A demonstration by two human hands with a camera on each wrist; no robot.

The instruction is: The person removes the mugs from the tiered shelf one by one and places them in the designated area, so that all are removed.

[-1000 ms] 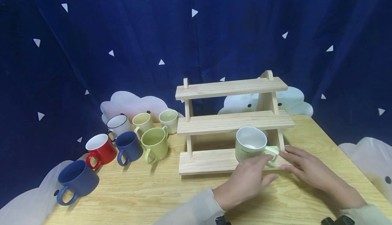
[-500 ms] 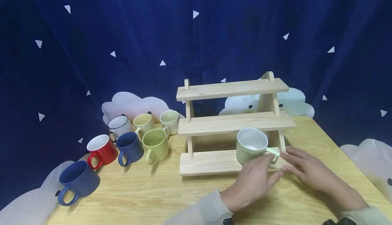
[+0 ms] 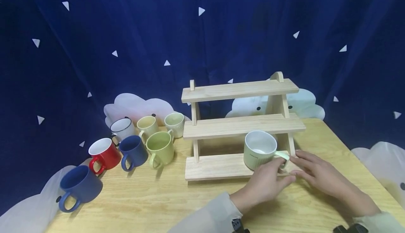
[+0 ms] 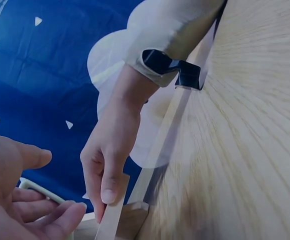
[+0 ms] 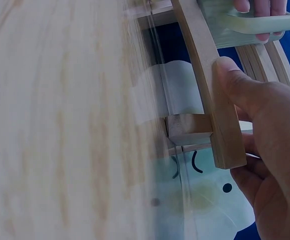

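Observation:
A pale green mug (image 3: 257, 153) with a white inside stands upright on the lowest board of a three-tier wooden shelf (image 3: 218, 166). Its handle (image 5: 265, 22) points right. My left hand (image 3: 261, 183) is in front of the mug, fingers at the handle and thumb held apart; in the right wrist view fingertips show past the handle. My right hand (image 3: 319, 173) grips the right end of the lowest board, its thumb (image 5: 230, 67) on one face and fingers behind. The grip also shows in the left wrist view, where the right hand (image 4: 112, 135) comes from above.
At the left of the table (image 3: 133, 205) stand several mugs: a large blue mug (image 3: 83, 187), a red mug (image 3: 107, 155), a smaller blue mug (image 3: 136, 152), a green mug (image 3: 162, 150) and paler ones behind. A dark blue curtain (image 3: 152, 25) hangs at the back.
My left hand has shifted slightly right along the mug toward its handle. The right hand and the shelf stay in place; the head view has moved a little.

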